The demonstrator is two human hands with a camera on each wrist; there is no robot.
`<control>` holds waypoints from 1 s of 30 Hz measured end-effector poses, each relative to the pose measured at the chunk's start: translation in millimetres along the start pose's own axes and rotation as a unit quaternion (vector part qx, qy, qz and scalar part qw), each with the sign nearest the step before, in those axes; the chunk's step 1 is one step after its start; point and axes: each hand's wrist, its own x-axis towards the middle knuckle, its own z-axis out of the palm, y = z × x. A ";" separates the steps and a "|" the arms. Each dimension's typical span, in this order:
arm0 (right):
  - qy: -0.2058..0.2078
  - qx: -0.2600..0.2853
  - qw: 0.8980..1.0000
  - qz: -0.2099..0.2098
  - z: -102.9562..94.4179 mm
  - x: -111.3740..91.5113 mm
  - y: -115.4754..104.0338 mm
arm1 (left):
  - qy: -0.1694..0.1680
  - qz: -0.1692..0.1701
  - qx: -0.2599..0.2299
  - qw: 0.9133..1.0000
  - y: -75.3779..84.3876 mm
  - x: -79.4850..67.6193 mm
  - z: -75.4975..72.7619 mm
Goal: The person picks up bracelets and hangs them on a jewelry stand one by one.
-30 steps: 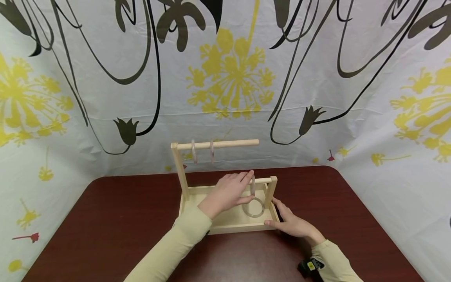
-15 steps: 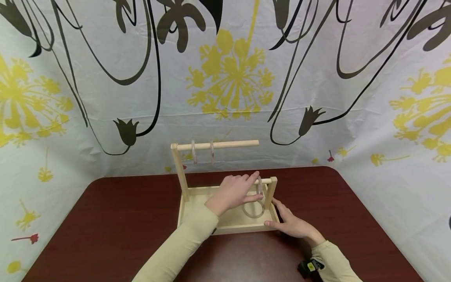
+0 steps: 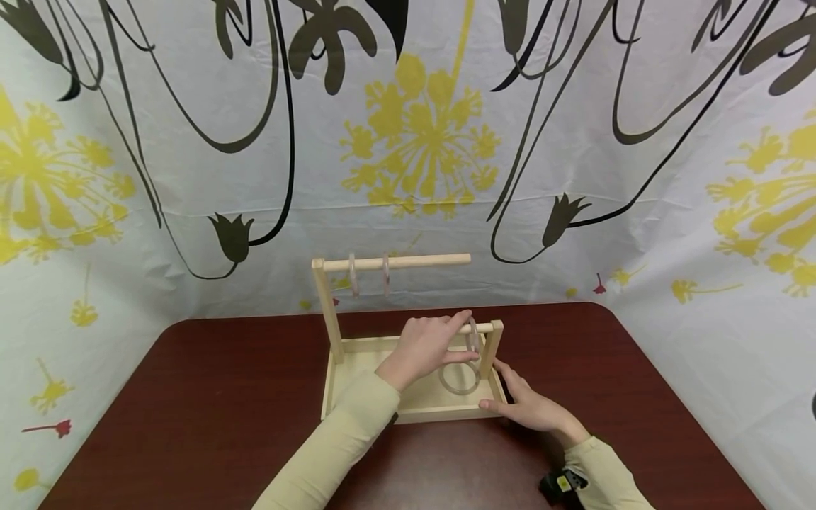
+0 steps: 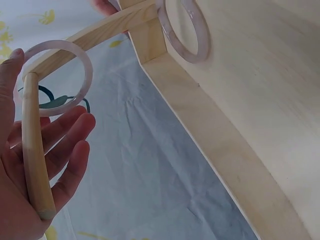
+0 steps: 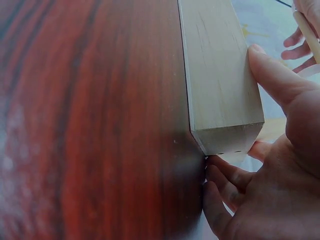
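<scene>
A pale wooden jewelry stand has a tray base, a high rod and a lower rod. My left hand pinches a pale, translucent bangle between thumb and fingers. That bangle is around the lower rod, close to its upright at the right. Another bangle lies in the tray below, by the same upright. Two more, a left bangle and a right bangle, hang on the high rod. At the tray's right front corner, my right hand grips the stand, thumb on the front wall.
The stand sits on a dark red-brown table. A patterned white cloth rises behind and beside the table. The high rod's right end is free, above the lower rod. A black device is at my right wrist.
My left hand has slid the bangle rightward along the lower rod toward the upright, mostly in the first half second. The right hand keeps its place at the tray corner.
</scene>
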 end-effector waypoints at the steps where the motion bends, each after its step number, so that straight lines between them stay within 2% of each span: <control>1: 0.000 0.000 1.000 -0.001 0.1 0.1 -0.1 | -0.002 -0.001 -0.001 1.000 -0.1 -0.1 -0.3; 9: -0.003 0.004 1.000 0.002 0.2 0.0 -1.5 | -0.021 -0.011 -0.023 0.999 -0.6 -1.4 -4.9; 15: -0.001 -0.002 1.000 -0.003 -0.4 -0.3 -0.7 | 0.007 -0.001 -0.069 0.998 -6.2 -5.3 -10.1; 19: -0.003 0.002 1.000 -0.002 -0.1 -0.5 0.8 | 0.025 -0.005 -0.101 0.995 -13.3 -8.5 -10.7; 24: -0.003 0.004 1.000 0.000 0.1 0.5 1.9 | 0.027 -0.034 -0.170 0.985 -23.0 -14.1 -9.6; 30: 0.000 0.007 1.000 -0.011 0.0 0.4 1.6 | 0.012 -0.074 -0.248 0.966 -30.9 -21.6 -8.0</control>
